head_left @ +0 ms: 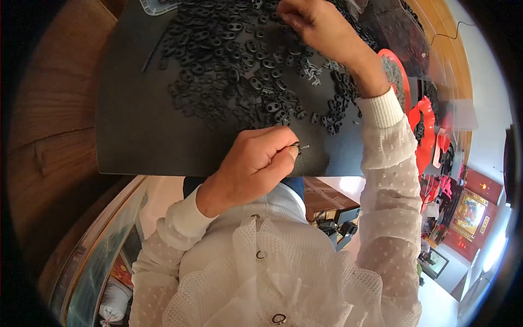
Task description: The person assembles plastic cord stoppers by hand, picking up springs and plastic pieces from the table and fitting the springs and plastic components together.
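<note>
My left hand is closed near the table's front edge, thumb and forefinger pinching a small black plastic cord-lock piece. From that piece a thin metal spring sticks out to the right. Farther off, my right hand reaches over the heap at the far side, its fingers curled together and pointing down. Whatever is between those fingertips cannot be made out. Loose black oval cord-lock pieces, many with two holes, spread across the dark table. Below my right wrist lies a small cluster of silvery springs.
To the right stand a red tray of grey springs and another red tray with black pieces. A clear plastic container sits at the far left corner, near a thin black rod. Brown wood panelling borders the left.
</note>
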`<state>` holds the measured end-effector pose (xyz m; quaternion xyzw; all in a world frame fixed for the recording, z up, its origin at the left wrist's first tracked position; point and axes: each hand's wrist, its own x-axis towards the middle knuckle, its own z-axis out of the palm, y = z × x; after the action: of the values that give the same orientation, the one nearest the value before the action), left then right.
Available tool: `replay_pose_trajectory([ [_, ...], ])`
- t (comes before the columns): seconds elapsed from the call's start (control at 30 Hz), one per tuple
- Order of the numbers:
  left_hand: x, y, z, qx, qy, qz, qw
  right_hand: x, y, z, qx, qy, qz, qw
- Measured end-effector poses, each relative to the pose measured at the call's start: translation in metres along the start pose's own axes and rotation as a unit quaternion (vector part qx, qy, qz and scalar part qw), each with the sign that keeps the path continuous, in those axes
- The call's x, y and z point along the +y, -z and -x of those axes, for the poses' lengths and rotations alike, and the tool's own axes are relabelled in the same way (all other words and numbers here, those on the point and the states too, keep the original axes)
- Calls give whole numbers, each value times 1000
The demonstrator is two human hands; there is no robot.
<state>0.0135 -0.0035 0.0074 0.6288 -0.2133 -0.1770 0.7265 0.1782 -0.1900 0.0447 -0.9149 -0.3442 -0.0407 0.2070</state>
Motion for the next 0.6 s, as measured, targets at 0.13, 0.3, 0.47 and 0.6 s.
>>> replay_pose_trajectory([
  [0.13, 0, -1, 0, -2, 4, -11, 1000, 7, -3, -2, -14, -6, 46, 999],
  [0.3, -3, -1, 0, 6, -12, -20, 1000, -8, -12, -8, -25, 8, 69, 997],
  [0.47, 0, -1, -2, 1, -19, -17, 1000, -14, 3, 2, 36, 155, 23, 987],
  [0.6, -2, -2, -1, -1, -8, -23, 1000, -6, 3, 0, -47, 37, 46, 997],
])
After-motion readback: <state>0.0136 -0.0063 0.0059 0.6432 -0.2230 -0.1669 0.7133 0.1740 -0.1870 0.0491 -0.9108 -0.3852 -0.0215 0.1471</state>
